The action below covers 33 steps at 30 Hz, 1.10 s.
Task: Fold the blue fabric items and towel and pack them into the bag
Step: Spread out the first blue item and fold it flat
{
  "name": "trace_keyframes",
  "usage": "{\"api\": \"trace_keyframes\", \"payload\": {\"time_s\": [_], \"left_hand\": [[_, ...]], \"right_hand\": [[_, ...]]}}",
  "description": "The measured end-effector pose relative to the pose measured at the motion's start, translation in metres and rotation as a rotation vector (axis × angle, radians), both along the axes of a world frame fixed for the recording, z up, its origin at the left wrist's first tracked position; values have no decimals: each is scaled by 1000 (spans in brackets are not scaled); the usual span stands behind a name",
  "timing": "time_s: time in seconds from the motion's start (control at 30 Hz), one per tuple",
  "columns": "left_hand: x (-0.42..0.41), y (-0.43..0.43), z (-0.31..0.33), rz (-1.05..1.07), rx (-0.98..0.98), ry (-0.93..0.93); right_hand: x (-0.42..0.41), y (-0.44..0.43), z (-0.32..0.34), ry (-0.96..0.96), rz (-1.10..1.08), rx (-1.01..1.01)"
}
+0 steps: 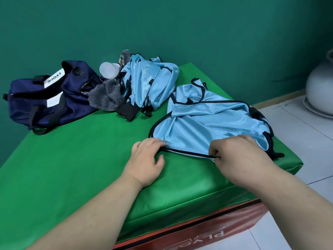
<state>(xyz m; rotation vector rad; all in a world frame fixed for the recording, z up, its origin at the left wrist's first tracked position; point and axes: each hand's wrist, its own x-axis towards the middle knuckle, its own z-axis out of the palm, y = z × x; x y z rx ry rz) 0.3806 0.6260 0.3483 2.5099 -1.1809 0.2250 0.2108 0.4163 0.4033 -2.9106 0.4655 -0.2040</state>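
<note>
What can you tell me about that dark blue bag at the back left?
The bag is a navy cloth holdall with black straps and a white label with dark lettering. It lies slumped on the green mat, at the back left corner. A grey striped towel rests against its right end.

Blue vest (207, 121) spread front-right; second vest (147, 78) crumpled behind, grey towel (106, 96) beside; navy bag (72, 83) left.

The near fabric item (207, 121) was shiny light blue edged in black, and so was the heaped fabric item (147, 80). The towel (106, 97) showed fine grey and dark stripes. The bag (72, 101) was navy with white labels and black straps. The table cover (72, 156) was bright green, the wall (198, 24) teal
</note>
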Motion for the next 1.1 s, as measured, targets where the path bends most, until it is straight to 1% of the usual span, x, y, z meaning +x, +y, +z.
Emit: {"api": "trace_keyframes", "payload": {"time_s": [0.13,0.3,0.4,0.5,0.77,0.93,1.1], "left_hand": [[0,0,1,60,-30,23],[-2,1,0,85,-73,25],[-2,1,0,95,-93,27],[-3,1,0,107,-101,18],[-5,-1,2,147,-99,26],[-5,-2,3,170,-85,30],[-4,-1,3,226,-59,27]], "right_hand": [[5,1,-3,61,7,-15],[6,1,-3,60,5,-16],[5,-1,-1,-23,-12,5],[5,-2,4,-117,-28,71],[1,-1,8,-230,-85,200],[2,-1,7,-226,-145,244],[1,0,9,-162,-102,262]]}}
